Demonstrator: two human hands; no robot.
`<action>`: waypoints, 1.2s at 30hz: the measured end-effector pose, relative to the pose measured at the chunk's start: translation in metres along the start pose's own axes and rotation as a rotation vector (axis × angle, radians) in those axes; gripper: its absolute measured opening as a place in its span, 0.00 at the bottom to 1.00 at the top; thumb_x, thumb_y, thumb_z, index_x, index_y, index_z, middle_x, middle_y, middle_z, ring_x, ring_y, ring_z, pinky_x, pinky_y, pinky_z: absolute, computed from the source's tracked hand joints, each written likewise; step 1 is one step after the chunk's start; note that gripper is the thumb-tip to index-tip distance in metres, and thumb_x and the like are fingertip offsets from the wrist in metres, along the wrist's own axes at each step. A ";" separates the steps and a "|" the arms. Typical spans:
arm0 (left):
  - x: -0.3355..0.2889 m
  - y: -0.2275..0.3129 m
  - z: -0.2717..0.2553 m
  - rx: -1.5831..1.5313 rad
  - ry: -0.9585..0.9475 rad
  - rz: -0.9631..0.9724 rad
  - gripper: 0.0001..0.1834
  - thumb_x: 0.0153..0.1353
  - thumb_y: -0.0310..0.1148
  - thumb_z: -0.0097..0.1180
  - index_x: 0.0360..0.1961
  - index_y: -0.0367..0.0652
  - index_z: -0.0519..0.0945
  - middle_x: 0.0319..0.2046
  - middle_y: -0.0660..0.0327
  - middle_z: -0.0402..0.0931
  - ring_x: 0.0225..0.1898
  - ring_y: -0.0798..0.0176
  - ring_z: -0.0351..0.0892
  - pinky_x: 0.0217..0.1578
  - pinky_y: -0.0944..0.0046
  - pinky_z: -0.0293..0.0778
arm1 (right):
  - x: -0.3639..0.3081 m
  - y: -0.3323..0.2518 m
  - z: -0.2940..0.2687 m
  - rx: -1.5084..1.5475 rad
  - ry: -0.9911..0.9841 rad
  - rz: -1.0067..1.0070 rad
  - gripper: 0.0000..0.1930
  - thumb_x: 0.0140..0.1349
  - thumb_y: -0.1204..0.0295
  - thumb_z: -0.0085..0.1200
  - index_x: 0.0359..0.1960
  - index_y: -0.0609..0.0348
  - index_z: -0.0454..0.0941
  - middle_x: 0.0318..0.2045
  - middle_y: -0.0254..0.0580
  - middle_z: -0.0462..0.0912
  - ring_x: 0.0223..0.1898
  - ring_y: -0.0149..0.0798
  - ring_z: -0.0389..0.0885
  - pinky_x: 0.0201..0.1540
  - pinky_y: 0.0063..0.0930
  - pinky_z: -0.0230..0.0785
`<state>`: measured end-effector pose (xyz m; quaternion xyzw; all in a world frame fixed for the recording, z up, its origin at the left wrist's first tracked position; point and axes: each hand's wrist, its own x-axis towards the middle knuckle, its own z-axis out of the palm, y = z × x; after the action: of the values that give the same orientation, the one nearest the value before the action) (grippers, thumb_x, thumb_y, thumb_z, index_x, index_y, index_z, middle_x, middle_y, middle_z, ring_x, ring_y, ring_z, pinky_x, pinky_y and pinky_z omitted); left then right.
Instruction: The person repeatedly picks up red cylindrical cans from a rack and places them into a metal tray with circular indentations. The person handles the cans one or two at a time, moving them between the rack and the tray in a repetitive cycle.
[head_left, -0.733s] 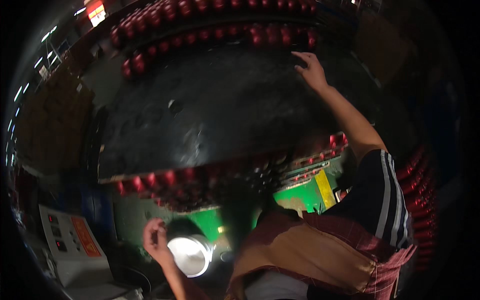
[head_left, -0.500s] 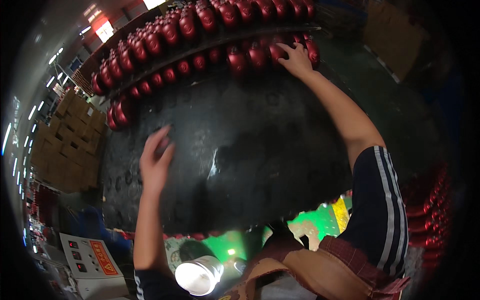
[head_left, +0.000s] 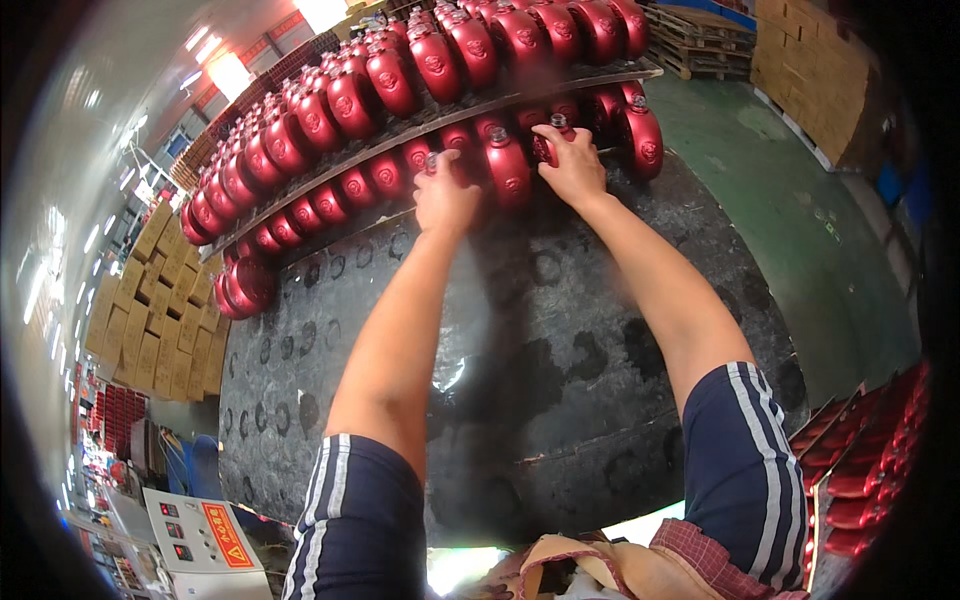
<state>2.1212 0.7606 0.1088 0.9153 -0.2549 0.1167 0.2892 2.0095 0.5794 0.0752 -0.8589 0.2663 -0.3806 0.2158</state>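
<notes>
Both my arms stretch forward over a dark board [head_left: 480,400] to red, flat-round bottles with embossed fronts and clear necks. My left hand [head_left: 447,203] is closed around the neck of one red bottle [head_left: 432,162] in the lower row, its body mostly hidden by the hand. Further right, my right hand [head_left: 575,172] grips another bottle by its neck [head_left: 558,122], covering much of it. Between the two hands a single bottle [head_left: 509,172] stands untouched. One more bottle [head_left: 642,142] stands at the row's right end, just beyond my right hand.
Above the lower row, a shelf board [head_left: 400,130] carries many more red bottles [head_left: 435,65]. A control box [head_left: 200,535] is at lower left. Stacked cartons [head_left: 160,320] stand left, others [head_left: 810,80] at far right near wooden pallets [head_left: 700,40]. Racked red bottles [head_left: 860,470] fill the lower right.
My left hand has gone forward and right from over the board to a bottle and closed on its neck. My right hand has shifted off the row's right-end bottles to one further left.
</notes>
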 end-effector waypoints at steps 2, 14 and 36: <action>-0.008 -0.032 -0.022 -0.275 -0.028 0.116 0.37 0.46 0.27 0.68 0.61 0.53 0.74 0.61 0.50 0.70 0.57 0.45 0.77 0.59 0.55 0.73 | -0.013 0.007 -0.013 0.103 0.039 -0.120 0.32 0.52 0.67 0.64 0.62 0.27 0.73 0.58 0.53 0.68 0.58 0.57 0.72 0.63 0.44 0.67; -0.409 -0.277 -0.323 -1.214 0.146 -0.246 0.36 0.48 0.22 0.63 0.63 0.35 0.73 0.64 0.47 0.70 0.65 0.47 0.70 0.67 0.49 0.63 | -0.207 -0.127 -0.147 0.761 -0.088 -0.171 0.36 0.47 0.73 0.63 0.63 0.63 0.72 0.62 0.47 0.72 0.65 0.44 0.70 0.71 0.37 0.55; -0.862 -0.575 -0.311 -2.814 0.877 -0.321 0.43 0.53 0.62 0.59 0.65 0.49 0.71 0.62 0.47 0.65 0.53 0.46 0.74 0.45 0.45 0.80 | -0.824 -0.537 0.187 1.702 -2.235 2.316 0.27 0.68 0.52 0.47 0.65 0.48 0.71 0.66 0.52 0.68 0.63 0.63 0.66 0.59 0.48 0.73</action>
<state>1.6818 1.6923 -0.2219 -0.1994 0.0511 0.0078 0.9785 1.8424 1.5339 -0.1760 -0.2477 -0.1629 -0.6173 -0.7287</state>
